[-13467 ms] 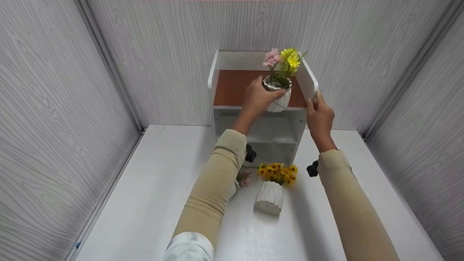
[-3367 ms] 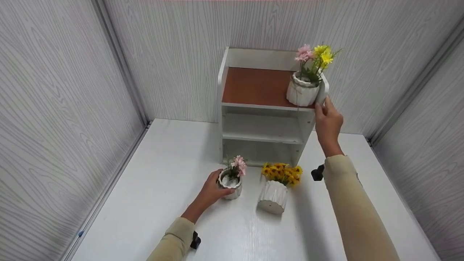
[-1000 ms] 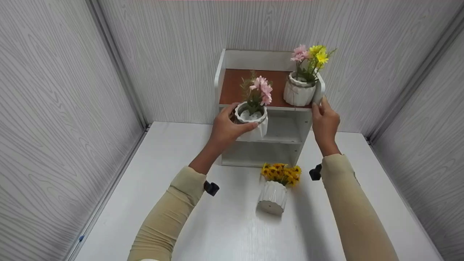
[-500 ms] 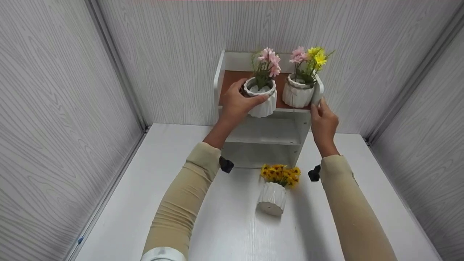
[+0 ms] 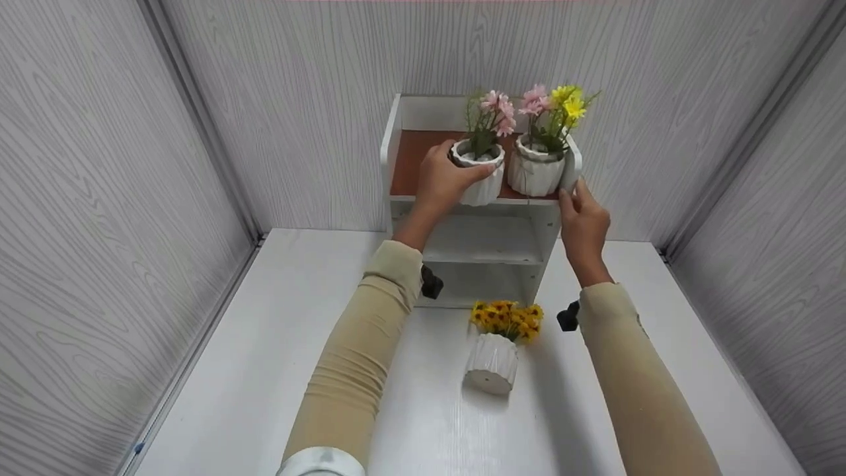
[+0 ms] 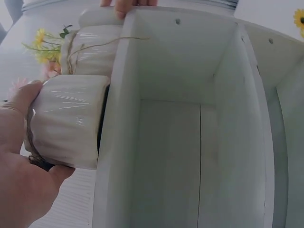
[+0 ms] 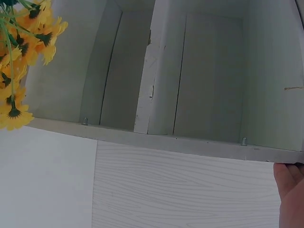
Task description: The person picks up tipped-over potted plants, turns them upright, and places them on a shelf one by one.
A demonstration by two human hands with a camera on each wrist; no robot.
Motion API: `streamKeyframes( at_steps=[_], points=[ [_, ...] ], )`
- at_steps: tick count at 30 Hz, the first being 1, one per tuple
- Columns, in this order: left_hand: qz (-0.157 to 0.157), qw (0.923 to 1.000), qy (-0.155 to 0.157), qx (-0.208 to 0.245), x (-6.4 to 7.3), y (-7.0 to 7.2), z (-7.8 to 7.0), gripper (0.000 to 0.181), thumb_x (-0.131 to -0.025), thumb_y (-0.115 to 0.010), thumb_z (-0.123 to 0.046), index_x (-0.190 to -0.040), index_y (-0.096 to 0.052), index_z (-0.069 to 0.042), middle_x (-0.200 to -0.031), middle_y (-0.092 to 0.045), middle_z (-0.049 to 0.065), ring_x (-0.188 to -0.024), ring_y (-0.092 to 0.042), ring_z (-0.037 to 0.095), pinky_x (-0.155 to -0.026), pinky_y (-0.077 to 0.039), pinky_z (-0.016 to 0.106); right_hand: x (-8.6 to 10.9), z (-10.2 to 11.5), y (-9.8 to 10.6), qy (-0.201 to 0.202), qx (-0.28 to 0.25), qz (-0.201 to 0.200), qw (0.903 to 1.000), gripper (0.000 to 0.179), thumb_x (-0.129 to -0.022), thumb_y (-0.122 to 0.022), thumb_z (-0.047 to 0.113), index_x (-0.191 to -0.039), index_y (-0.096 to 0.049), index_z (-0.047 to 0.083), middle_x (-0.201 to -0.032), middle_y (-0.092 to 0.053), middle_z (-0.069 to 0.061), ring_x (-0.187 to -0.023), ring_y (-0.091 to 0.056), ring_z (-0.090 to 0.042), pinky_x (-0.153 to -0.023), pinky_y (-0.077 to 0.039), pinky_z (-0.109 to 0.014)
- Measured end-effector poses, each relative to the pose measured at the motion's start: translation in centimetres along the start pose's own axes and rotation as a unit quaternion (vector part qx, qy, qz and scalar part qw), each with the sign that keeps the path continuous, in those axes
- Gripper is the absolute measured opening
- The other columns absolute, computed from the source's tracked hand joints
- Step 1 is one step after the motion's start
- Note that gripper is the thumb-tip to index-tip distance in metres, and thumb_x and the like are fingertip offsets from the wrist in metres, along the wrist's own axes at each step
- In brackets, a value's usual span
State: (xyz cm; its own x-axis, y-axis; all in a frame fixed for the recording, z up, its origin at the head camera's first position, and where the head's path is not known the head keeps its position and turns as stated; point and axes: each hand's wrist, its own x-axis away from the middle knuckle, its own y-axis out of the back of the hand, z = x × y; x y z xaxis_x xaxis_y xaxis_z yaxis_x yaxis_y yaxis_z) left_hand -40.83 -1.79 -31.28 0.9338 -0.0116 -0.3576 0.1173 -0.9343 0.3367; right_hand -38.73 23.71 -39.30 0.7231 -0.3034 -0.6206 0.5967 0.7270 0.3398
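Clasped between the left hand's [image 5: 444, 180] thumb and fingers, a white flowerpot [image 5: 484, 188] with pink flowers [image 5: 500, 114] is upright at upper centre of the head view, by the front edge of the shelf unit's [image 5: 411, 162] brown top; I cannot tell whether it touches. Just right stands a second pot [image 5: 537, 173]. The right hand [image 5: 585, 223] pinches the unit's right side. Lower centre, a third pot [image 5: 492, 357] lies on the white table [image 5: 277, 357].
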Motion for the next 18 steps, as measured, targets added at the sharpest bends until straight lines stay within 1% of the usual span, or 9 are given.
streamKeyframes(
  at_steps=[3,5,7,9,10,12,16,18],
  points=[
    [0.002,1.0000,-0.003,0.003,-0.4,-0.1,0.0,0.083,-0.077,-0.086,-0.049,-0.142,-0.053,-0.010,-0.133,-0.055,0.008,-0.112,-0.058,0.016,-0.089,-0.053,0.030,0.1,0.4,-0.2,-0.001,-0.010,-0.011,0.9999,0.044,-0.103,-0.058,0.033,-0.145,-0.057,0.018,-0.120,-0.072,-0.012,-0.105,-0.070,-0.017,-0.083,-0.055,-0.034],
    [0.001,1.0000,-0.005,0.001,-0.7,-0.2,0.1,0.082,-0.077,-0.085,-0.049,-0.141,-0.053,-0.010,-0.134,-0.054,0.009,-0.113,-0.058,0.017,-0.089,-0.053,0.030,0.3,0.7,-0.3,-0.008,-0.025,-0.020,0.9995,0.045,-0.103,-0.059,0.034,-0.146,-0.056,0.020,-0.121,-0.072,-0.010,-0.103,-0.070,-0.015,-0.081,-0.053,-0.030],
    [0.000,1.0000,-0.003,0.001,-0.9,-0.5,0.2,0.081,-0.077,-0.085,-0.049,-0.141,-0.053,-0.010,-0.134,-0.054,0.009,-0.113,-0.057,0.017,-0.089,-0.052,0.030,0.5,1.0,-0.4,-0.016,-0.038,-0.027,0.9988,0.047,-0.102,-0.060,0.035,-0.146,-0.054,0.021,-0.125,-0.071,-0.009,-0.106,-0.069,-0.013,-0.083,-0.053,-0.028],
    [-0.002,1.0000,0.000,-0.004,-1.0,-0.8,0.2,0.081,-0.078,-0.085,-0.048,-0.141,-0.053,-0.010,-0.134,-0.053,0.009,-0.114,-0.057,0.016,-0.090,-0.052,0.029,0.8,1.2,-0.5,-0.025,-0.049,-0.037,0.9978,0.049,-0.101,-0.061,0.036,-0.146,-0.053,0.020,-0.130,-0.068,-0.007,-0.113,-0.067,-0.011,-0.088,-0.053,-0.026],
    [-0.001,1.0000,0.002,-0.005,-1.0,-0.9,0.3,0.081,-0.078,-0.085,-0.048,-0.141,-0.053,-0.010,-0.135,-0.053,0.009,-0.114,-0.057,0.016,-0.091,-0.052,0.029,0.9,1.2,-0.5,-0.027,-0.052,-0.044,0.9973,0.049,-0.101,-0.061,0.036,-0.146,-0.052,0.019,-0.130,-0.068,-0.008,-0.113,-0.067,-0.011,-0.088,-0.053,-0.026],
    [0.000,1.0000,0.001,-0.004,-1.1,-1.3,0.2,0.080,-0.078,-0.085,-0.048,-0.141,-0.053,-0.010,-0.135,-0.053,0.009,-0.115,-0.056,0.016,-0.091,-0.052,0.028,1.0,1.1,-0.7,-0.024,-0.051,-0.063,0.9964,0.048,-0.101,-0.063,0.034,-0.145,-0.054,0.017,-0.127,-0.070,-0.009,-0.111,-0.068,-0.012,-0.087,-0.053,-0.024],
    [-0.004,1.0000,-0.004,-0.003,-1.3,-1.8,0.3,0.078,-0.078,-0.085,-0.047,-0.139,-0.054,-0.009,-0.133,-0.054,0.009,-0.114,-0.056,0.015,-0.090,-0.051,0.027,1.2,0.7,-1.2,-0.005,-0.046,-0.099,0.9940,0.043,-0.101,-0.064,0.027,-0.142,-0.059,0.017,-0.114,-0.075,-0.011,-0.097,-0.071,-0.016,-0.075,-0.047,-0.016],
    [-0.008,0.9999,-0.004,-0.007,-1.4,-1.9,0.4,0.078,-0.078,-0.085,-0.047,-0.139,-0.054,-0.009,-0.132,-0.054,0.008,-0.113,-0.056,0.015,-0.090,-0.051,0.027,1.4,0.6,-1.5,0.002,-0.047,-0.109,0.9930,0.042,-0.101,-0.064,0.026,-0.141,-0.060,0.017,-0.112,-0.076,-0.011,-0.095,-0.071,-0.017,-0.072,-0.045,-0.013]
  ],
)
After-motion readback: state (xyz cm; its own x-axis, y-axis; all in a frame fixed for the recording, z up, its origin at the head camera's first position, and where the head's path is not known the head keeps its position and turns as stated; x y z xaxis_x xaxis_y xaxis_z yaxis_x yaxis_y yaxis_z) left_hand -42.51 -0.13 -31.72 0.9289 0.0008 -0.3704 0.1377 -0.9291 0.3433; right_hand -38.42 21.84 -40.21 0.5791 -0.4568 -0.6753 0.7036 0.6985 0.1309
